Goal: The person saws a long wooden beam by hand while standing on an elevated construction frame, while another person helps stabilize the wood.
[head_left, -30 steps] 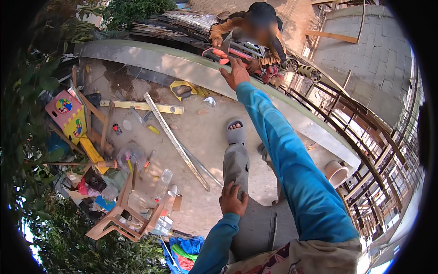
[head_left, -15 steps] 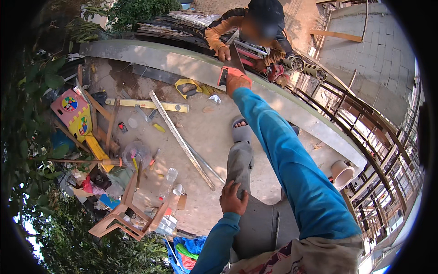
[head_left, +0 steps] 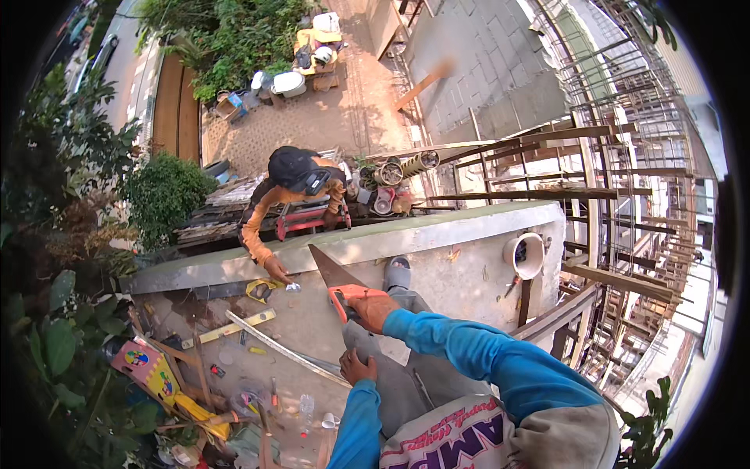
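My right hand (head_left: pixel 369 311) grips the red-orange handle of a handsaw (head_left: pixel 331 270), its blade pointing up and left. My left hand (head_left: pixel 355 367) rests on my grey trouser leg (head_left: pixel 360 340), fingers loosely bent. Beyond the saw a co-worker in a dark cap (head_left: pixel 293 168) and orange-black sleeves leans over the concrete ledge (head_left: pixel 422 228). That person's hand (head_left: pixel 277 270) is low at the ledge, by a yellow tool handle (head_left: pixel 258 291). A long level (head_left: pixel 230 328) and a pale strip (head_left: pixel 285 348) lie on the floor at left.
A white bucket (head_left: pixel 523 255) stands at the ledge's right end, with steel and timber framing (head_left: pixel 594 195) beyond. Below are a brick-coloured yard (head_left: pixel 367 102) and parked scooters (head_left: pixel 289 84). Scrap, a bottle (head_left: pixel 306 410) and foliage (head_left: pixel 62 352) crowd the left.
My right hand took hold of the saw from the co-worker and drew it back toward me. The co-worker let go and lowered their hand. The view tilted up and turned.
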Motion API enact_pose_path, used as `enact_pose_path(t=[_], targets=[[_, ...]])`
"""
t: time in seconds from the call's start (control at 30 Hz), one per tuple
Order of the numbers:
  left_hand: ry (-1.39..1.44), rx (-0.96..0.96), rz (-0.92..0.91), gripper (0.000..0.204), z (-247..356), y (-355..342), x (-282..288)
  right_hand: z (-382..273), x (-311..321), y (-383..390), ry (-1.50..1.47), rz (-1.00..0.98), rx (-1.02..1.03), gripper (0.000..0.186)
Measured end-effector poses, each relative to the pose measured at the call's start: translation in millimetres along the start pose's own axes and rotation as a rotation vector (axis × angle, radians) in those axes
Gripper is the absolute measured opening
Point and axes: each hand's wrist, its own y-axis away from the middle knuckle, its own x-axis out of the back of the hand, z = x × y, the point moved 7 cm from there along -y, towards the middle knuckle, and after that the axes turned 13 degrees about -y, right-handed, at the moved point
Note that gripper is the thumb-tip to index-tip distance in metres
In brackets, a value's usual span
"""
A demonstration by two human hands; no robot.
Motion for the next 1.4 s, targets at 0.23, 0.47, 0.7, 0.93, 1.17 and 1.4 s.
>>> enact_pose_path(t=[0.23,0.47,0.7,0.93,1.17,1.4], targets=[[0.213,-0.15,-0.304,0.048,10,-35,23,107,50,282,-0.485,0.314,-0.45,0.055],[-0.416,-0.474,-0.276,0.043,28,-125,124,173,-42,496,-0.857,1.045,-1.088,0.057],[0.085,0.113,-1.211,0.029,154,-100,98,224,-188,617,-1.157,1.275,-1.444,0.049],[-0.099,-0.692,-0.484,0.037,392,41,-29,292,-231,710,-1.315,1.302,-1.469,0.05],[-0.26,-1.065,-0.648,0.04,619,226,-135,301,-169,821,-1.508,1.711,-1.562,0.053],[-0.199,-1.318,-0.757,0.043,863,408,-235,327,-142,888,-1.417,2.315,-1.582,0.046]])
